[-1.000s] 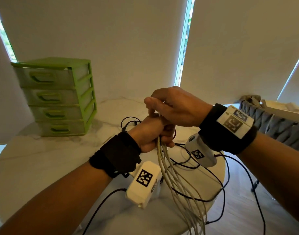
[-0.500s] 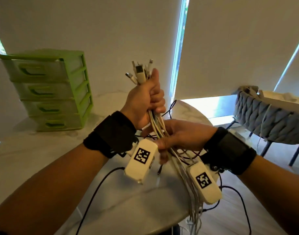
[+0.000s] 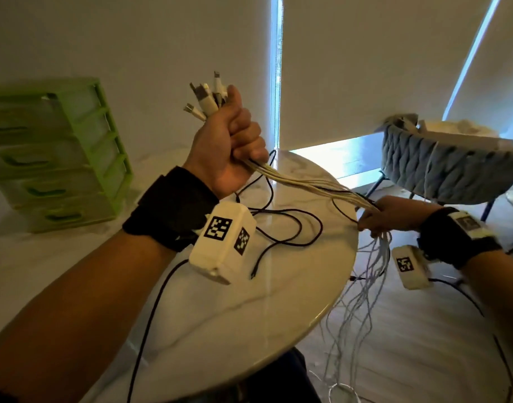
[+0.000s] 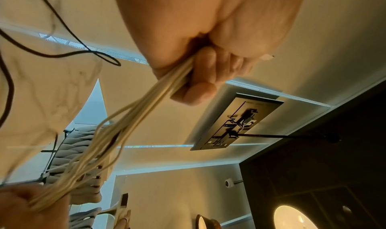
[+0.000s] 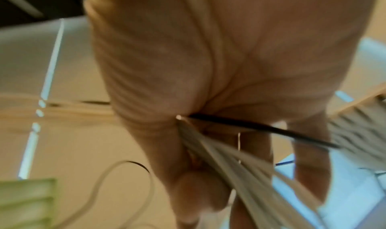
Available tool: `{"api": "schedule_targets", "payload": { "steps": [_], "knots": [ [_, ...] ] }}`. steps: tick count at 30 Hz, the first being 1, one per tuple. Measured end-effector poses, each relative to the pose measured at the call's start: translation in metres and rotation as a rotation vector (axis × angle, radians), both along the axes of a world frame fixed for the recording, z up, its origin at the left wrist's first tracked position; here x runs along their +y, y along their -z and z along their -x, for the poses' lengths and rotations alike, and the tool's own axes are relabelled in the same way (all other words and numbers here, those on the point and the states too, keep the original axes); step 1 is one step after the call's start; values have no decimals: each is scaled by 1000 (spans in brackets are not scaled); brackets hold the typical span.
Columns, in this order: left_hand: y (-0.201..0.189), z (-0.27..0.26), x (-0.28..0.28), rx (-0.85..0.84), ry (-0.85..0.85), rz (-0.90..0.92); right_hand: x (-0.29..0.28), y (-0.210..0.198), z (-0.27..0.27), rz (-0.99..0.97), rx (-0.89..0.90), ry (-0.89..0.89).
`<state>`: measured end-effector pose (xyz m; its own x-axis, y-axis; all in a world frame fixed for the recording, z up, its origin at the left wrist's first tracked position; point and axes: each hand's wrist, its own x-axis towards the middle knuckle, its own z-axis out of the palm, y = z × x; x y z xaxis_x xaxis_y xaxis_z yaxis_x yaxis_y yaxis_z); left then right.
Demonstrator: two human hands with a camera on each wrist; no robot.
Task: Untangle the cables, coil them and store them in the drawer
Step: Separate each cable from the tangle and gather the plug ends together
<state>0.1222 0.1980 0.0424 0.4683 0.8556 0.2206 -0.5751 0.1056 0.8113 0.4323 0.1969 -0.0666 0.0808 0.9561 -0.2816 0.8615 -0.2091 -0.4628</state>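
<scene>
Between both fists, white cables (image 3: 304, 184) stretch taut, plugs (image 3: 204, 101) splayed upward.

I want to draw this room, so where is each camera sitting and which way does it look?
Head: worn on the head, looking forward and down at the round white marble table and green plastic drawer unit; both forearms, left hand and right hand show.
Left wrist: under the left hand, looking up at the ceiling.
Right wrist: under the right hand, blurred.
Shared: all three show the bundle of white cables.
</scene>
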Motion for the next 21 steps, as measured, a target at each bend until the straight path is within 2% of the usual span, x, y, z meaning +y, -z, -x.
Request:
{"api": "schedule_targets", "payload": {
  "steps": [4,7,10,12,14,15,18,19,21],
  "knots": [
    [-1,-4,6,2,-32,3,15,35,-40,-3,-115,178],
    [1,-5,10,31,-58,-3,28,47,-59,-105,-232,347],
    [2,-2,16,47,-90,-9,38,56,-63,-212,-355,408],
    [6,2,21,86,-141,-27,37,61,-50,-120,-231,340],
    [12,6,25,131,-189,-47,31,64,-35,85,-104,257],
    [14,8,26,147,-199,-53,29,66,-32,154,-96,214],
    [20,9,26,189,-200,-38,23,50,-13,242,-217,29],
    [21,7,24,193,-196,-31,23,35,-4,223,-304,-43],
    [24,4,22,195,-175,-18,23,-2,15,46,-457,-178]
  ]
}}
